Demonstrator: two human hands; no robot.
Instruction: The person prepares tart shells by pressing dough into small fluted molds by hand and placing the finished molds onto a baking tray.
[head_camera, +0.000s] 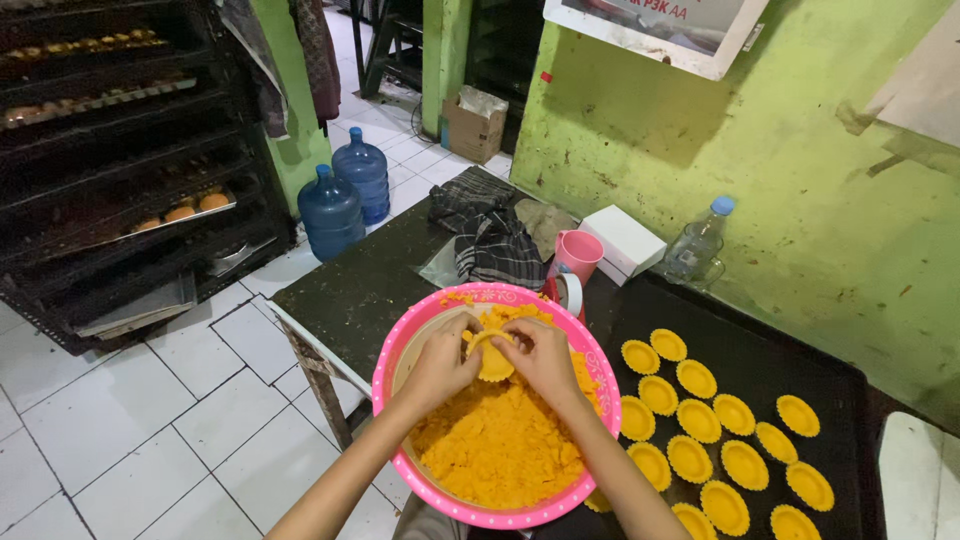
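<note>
I see a dark worktop (350, 290) carrying a pink basin (395, 360), a black tray (770, 365), a pink cup (578, 255), crumpled cloths (490, 235), a white box (625, 240) and a plastic bottle (697, 245).

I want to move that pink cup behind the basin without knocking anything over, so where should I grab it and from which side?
Probably grip the pink cup around its upper wall just under the rim, coming from above and the front. It stands upright, mouth up, with the white box close on one side and the folded cloth on the other, leaving little room for fingers sideways.
</note>
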